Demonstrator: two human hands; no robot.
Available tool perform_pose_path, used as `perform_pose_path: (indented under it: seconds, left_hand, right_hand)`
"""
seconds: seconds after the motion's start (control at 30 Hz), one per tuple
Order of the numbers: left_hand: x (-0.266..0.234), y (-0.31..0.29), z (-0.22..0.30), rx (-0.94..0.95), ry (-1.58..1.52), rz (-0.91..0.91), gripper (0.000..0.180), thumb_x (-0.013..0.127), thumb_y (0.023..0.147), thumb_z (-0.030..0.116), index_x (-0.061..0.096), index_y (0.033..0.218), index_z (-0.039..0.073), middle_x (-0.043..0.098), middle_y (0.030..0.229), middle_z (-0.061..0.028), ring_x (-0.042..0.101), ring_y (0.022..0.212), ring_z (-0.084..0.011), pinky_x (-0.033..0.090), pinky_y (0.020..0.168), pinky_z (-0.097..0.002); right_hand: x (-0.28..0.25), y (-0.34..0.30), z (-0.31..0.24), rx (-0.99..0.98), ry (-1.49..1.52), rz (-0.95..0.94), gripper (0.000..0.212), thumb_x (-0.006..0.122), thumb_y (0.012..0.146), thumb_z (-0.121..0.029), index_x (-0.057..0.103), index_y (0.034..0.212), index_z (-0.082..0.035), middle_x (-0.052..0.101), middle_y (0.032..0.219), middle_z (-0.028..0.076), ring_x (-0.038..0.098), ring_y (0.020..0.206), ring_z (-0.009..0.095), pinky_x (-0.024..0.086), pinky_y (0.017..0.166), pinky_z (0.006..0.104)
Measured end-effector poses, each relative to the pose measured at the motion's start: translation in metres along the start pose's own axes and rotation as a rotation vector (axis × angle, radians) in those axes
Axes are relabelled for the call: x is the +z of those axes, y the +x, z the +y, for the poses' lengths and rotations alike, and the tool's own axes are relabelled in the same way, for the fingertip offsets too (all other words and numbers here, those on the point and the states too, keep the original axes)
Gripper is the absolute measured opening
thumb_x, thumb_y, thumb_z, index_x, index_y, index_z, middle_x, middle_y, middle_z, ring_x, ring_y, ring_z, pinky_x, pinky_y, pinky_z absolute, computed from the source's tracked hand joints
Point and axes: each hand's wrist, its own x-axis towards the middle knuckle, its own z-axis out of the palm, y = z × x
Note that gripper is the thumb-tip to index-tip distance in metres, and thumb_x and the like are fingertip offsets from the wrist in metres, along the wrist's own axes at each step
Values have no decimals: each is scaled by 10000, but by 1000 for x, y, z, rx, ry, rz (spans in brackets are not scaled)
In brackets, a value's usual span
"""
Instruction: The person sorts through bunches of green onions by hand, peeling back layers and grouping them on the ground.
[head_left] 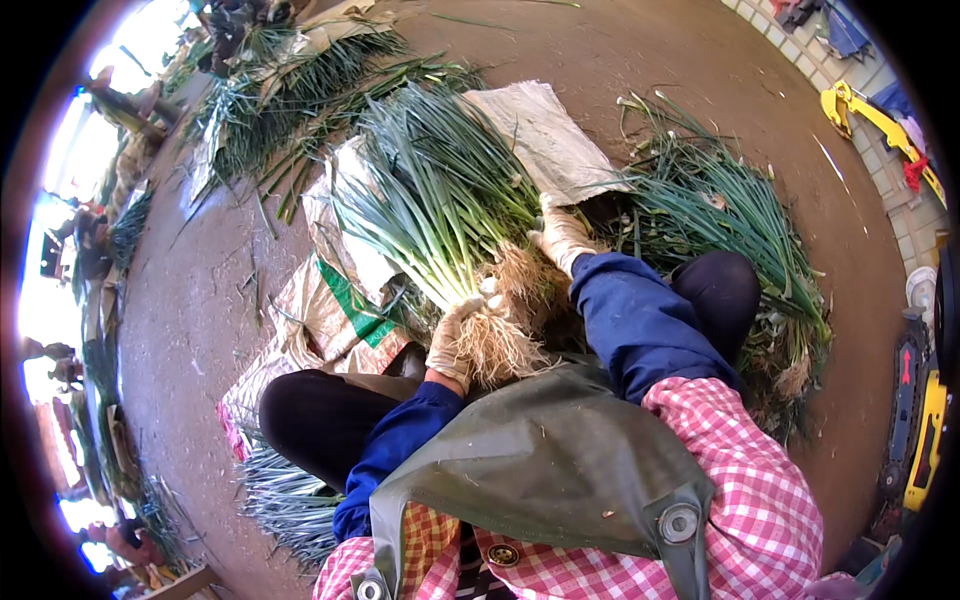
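Observation:
A large bunch of green onions (425, 215) lies in front of me, long green leaves pointing away and pale roots (500, 345) toward my lap. My left hand (453, 345), in a cream glove, is closed round the white stems at the near end, just above the roots. My right hand (565, 238), gloved alike, is at the right side of the pile with its fingers bent against the stems; its fingertips are partly hidden among them. Another root clump (525, 275) shows between the two hands.
Beneath and beyond the pile lie woven sacks (545, 140). More green onions are heaped to the right (720, 215), at the far left (270, 100) and by my left knee (290, 505). A dark green apron (550, 450) covers my lap. Yellow tools (880, 120) stand at the right edge.

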Motion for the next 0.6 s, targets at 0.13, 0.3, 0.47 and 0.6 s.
perform_pose_path:
  seconds: [0.13, 0.3, 0.47, 0.6]
  left_hand:
    - [-8, -1, 4, 16, -39, -26, 250, 595, 840, 133, 590, 1051, -1, 665, 874, -134, 658, 730, -254, 564, 660, -381]
    - [7, 2, -3, 15, 9, -110, 264, 601, 836, 144, 576, 1059, 5, 655, 943, -163, 651, 814, -285, 550, 732, -419]
    - [-8, -18, 7, 35, -81, -75, 266, 602, 835, 147, 574, 1060, 8, 650, 958, -166, 646, 834, -289, 545, 749, -423]
    - [6, -11, 1, 25, -163, -125, 267, 602, 834, 148, 572, 1061, 10, 645, 970, -170, 641, 850, -292, 541, 763, -426]
  right_hand:
    - [7, 15, -52, 309, 201, 36, 450, 586, 890, -287, 500, 1266, -56, 572, 1202, 207, 559, 1077, 349, 407, 956, 407]
    - [-16, 38, -40, 40, 1148, -710, 316, 486, 957, -282, 600, 923, 10, 638, 734, 61, 571, 536, 141, 424, 426, 257]
    - [38, -30, -103, 76, 975, -454, 394, 510, 938, -376, 621, 1100, -34, 664, 980, 107, 615, 806, 191, 491, 712, 313]
    - [54, 1, -82, -48, 573, -462, 413, 485, 945, -373, 596, 1128, -20, 644, 1062, 130, 592, 936, 238, 454, 820, 343]
